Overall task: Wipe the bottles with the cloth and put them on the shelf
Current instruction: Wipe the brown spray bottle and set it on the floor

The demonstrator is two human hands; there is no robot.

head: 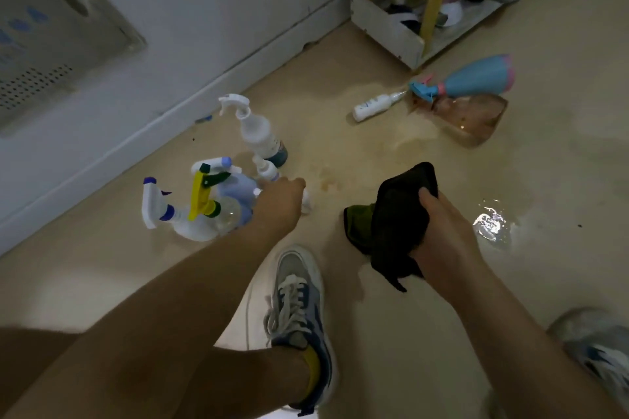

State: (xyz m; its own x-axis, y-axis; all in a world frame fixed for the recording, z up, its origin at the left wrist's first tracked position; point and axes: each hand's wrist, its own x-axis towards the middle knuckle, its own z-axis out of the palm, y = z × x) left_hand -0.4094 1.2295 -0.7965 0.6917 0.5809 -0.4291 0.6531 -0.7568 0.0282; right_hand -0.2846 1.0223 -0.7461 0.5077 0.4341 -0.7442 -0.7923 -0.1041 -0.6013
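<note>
Head: left hand (280, 198) perhaps on bottles (204, 214) by wall (177, 44); cloth (391, 214) gripped.

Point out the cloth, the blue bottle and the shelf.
cloth (398, 214), head view, on its dark middle.
blue bottle (476, 76), head view, on its body.
shelf (381, 27), head view, on its white base wall.

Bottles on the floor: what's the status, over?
Right hand grips dark cloth. Left hand over small white bottle, grip unclear. Spray bottles clustered beside it. Puddle right of cloth.
</note>
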